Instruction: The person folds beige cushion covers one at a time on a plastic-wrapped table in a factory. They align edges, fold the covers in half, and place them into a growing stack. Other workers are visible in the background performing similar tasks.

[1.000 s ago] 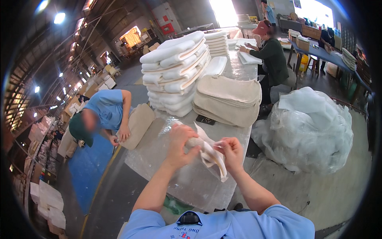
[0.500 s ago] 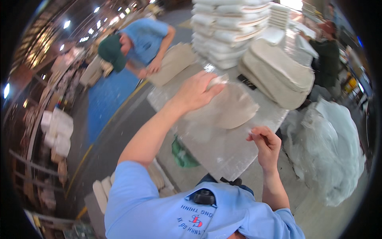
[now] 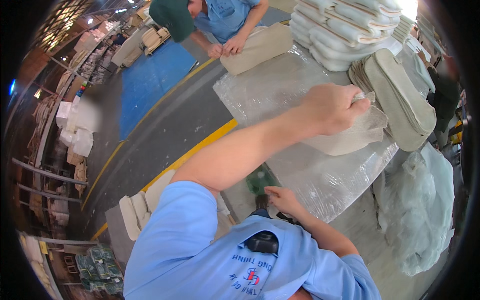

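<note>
My left hand (image 3: 337, 109) reaches across the plastic-wrapped tabletop, its fingers closed on a bunched end of a beige fabric cover (image 3: 332, 142). The rest of that cover lies on the table (image 3: 320, 187) below my hand and forearm. Close to my body, at the table's near edge, my right hand (image 3: 284, 200) is closed with its fingers pinched together; I cannot make out anything in them. Just beyond it hangs a green plastic piece (image 3: 260, 180). Right of my left hand lies a stack of beige fabric covers (image 3: 397, 100).
A tall pile of white cushions (image 3: 340, 32) stands at the back of the table. Across from me, a co-worker in a blue shirt (image 3: 227, 20) handles a beige cushion (image 3: 260, 50). Clear plastic sheeting (image 3: 420, 210) bulks at the right; beige cushions (image 3: 142, 210) sit at lower left.
My left hand has swung right, carrying the cover's gripped end along. My right hand has come left and nearer my body, away from the cover. The view has shifted too.
</note>
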Demonstrator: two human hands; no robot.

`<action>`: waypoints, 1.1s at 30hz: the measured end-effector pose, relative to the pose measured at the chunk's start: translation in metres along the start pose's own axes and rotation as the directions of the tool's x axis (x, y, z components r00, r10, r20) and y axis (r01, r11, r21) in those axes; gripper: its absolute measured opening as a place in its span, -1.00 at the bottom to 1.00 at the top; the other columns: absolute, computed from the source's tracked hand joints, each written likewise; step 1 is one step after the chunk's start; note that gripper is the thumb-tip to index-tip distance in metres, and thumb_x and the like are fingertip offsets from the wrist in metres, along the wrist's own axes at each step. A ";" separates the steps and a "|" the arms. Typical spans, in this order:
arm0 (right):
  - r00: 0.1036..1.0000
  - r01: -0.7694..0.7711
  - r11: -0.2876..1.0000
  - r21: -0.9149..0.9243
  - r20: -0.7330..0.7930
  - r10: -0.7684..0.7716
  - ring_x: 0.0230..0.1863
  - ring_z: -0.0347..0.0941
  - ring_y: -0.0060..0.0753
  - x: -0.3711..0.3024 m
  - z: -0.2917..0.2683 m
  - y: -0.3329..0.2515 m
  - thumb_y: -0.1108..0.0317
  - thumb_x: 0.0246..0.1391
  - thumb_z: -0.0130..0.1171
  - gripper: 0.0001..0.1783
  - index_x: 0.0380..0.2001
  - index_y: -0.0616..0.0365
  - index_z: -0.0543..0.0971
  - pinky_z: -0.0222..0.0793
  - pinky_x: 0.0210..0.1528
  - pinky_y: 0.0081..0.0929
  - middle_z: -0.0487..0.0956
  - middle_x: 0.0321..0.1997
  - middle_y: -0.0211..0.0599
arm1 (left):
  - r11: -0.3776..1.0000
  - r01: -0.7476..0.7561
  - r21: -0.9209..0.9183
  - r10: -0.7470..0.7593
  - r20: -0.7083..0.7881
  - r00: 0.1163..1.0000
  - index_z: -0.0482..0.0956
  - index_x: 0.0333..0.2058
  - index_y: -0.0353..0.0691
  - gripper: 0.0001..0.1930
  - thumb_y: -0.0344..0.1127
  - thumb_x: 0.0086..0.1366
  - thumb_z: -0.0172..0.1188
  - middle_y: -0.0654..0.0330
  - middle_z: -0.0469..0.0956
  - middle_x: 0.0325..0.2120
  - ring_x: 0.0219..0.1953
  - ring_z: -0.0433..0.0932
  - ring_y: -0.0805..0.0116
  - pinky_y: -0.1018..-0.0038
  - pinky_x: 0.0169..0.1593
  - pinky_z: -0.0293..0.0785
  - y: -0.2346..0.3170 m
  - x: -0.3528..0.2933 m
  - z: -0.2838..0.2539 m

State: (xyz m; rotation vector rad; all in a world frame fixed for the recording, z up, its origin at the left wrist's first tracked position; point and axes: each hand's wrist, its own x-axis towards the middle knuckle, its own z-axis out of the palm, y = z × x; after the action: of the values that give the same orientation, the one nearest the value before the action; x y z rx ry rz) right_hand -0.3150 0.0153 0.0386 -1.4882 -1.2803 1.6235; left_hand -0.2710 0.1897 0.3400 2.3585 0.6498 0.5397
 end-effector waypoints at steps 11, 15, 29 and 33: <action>0.849 -0.498 0.864 0.075 -0.162 0.503 -0.38 0.72 0.06 0.217 0.077 0.046 0.34 0.10 0.09 -0.51 0.01 0.51 0.59 0.64 -0.46 -0.14 0.69 -0.35 0.19 | 0.949 -0.299 -0.102 0.289 -0.107 0.951 0.46 0.28 -0.43 -0.35 -0.10 0.38 0.37 -0.26 0.63 -0.02 0.02 0.62 -0.19 0.11 0.12 0.51 -0.070 -0.053 -0.018; 0.971 -0.234 0.908 -0.348 -0.133 0.200 -0.11 0.73 0.19 0.219 0.085 0.029 0.33 0.05 0.13 -0.55 -0.08 0.45 0.69 0.63 -0.02 -0.02 0.69 -0.06 0.33 | 0.977 -0.163 -0.139 0.157 -0.048 0.986 0.41 0.33 -0.41 -0.31 -0.09 0.38 0.36 -0.21 0.61 0.02 0.04 0.60 -0.13 0.15 0.15 0.48 -0.090 -0.084 -0.029; 0.682 0.499 0.865 -0.055 -0.591 -0.431 -0.12 0.73 -0.22 -0.091 -0.044 -0.111 0.24 0.30 0.35 -0.66 0.03 0.23 0.70 0.58 -0.08 -0.39 0.76 -0.18 -0.09 | 0.754 -0.654 -0.058 0.646 -0.116 0.755 0.52 0.12 -0.35 -0.50 -0.27 0.27 0.41 -0.06 0.58 -0.18 0.06 0.56 -0.04 0.16 0.13 0.51 -0.040 -0.032 -0.007; 0.015 0.529 0.618 -0.582 -0.722 -0.692 -0.07 0.70 -0.09 -0.185 -0.130 -0.141 0.25 0.21 0.42 -0.67 -0.06 0.23 0.70 0.56 -0.05 -0.30 0.72 -0.19 -0.06 | 0.572 -0.820 0.009 0.818 0.072 0.571 0.56 -0.11 -0.23 -0.63 -0.19 0.22 0.46 0.09 0.55 -0.21 -0.07 0.59 0.04 0.18 -0.09 0.59 -0.005 0.002 0.005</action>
State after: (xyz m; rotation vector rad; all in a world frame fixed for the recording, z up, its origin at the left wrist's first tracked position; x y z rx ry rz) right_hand -0.1772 -0.0642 0.2524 -1.2227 -1.0353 -0.0875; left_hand -0.2683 0.1919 0.3336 2.6085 -0.5683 0.8347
